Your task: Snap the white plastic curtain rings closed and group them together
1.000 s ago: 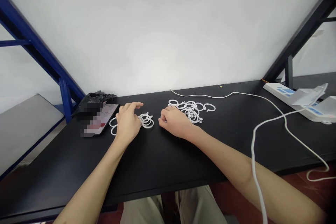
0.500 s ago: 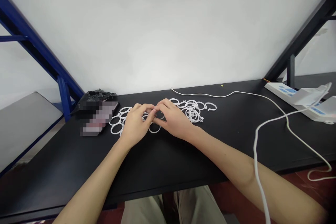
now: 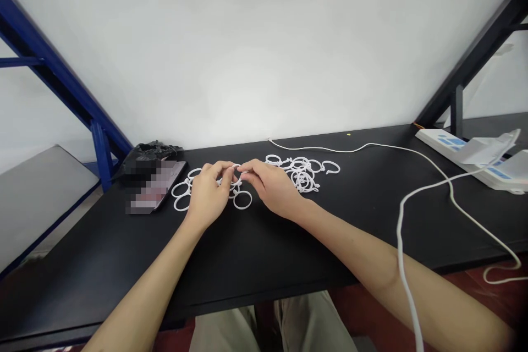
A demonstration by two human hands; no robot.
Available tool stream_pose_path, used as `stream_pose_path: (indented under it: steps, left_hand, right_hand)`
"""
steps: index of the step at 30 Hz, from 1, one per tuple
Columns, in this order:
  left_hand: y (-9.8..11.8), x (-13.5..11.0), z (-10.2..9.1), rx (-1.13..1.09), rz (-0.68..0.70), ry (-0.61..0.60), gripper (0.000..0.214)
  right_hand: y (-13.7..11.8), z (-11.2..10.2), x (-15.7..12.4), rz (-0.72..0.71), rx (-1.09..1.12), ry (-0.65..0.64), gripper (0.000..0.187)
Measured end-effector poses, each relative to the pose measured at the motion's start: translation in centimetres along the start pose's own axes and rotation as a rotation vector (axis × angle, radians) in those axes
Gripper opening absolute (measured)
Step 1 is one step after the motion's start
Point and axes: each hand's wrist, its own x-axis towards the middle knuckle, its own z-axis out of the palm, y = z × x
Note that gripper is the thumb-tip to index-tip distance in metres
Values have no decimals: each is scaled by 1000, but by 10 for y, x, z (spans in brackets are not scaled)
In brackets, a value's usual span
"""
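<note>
The person's two bare hands meet fingertip to fingertip above a matte black flat tabletop (image 3: 280,264); their meeting point is taken as the clock's centre, with twelve toward the wall. The left hand (image 3: 209,192) and the right hand (image 3: 276,187) are each narrowed to a pinch at a thin white ring, apparently plastic (image 3: 236,165), of which only a short arc shows (the fingers hide the rest, and how it sits in each grip cannot be told). A loose spread of similar white rings (image 3: 243,209) lies from six round to nine o'clock, partly beneath the left hand; a tangled heap of white rings with small knobs (image 3: 304,176) lies at three, just beyond the right hand. For sound handling, one pinch should probably steady the ring while the other does the finer work, pressing close to the joint so that the slender hoop does not twist. Keeping the wrists low, and the pinch clear of the loose spread, would likely prevent snagging.
</note>
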Motion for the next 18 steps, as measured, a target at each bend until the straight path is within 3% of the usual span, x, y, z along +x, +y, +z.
stream_pose_path:
  steps: [4, 10, 18]
  left_hand:
    - [5, -2, 0, 28, 115, 12, 27]
    - [5, -4, 2, 40, 285, -82, 33]
    - [-7, -1, 9, 97, 264, -124, 39]
  right_hand:
    - [2, -2, 0, 31, 12, 23, 14]
    - [2, -3, 1, 55, 22, 48, 17]
    - [3, -2, -1, 59, 47, 44, 21]
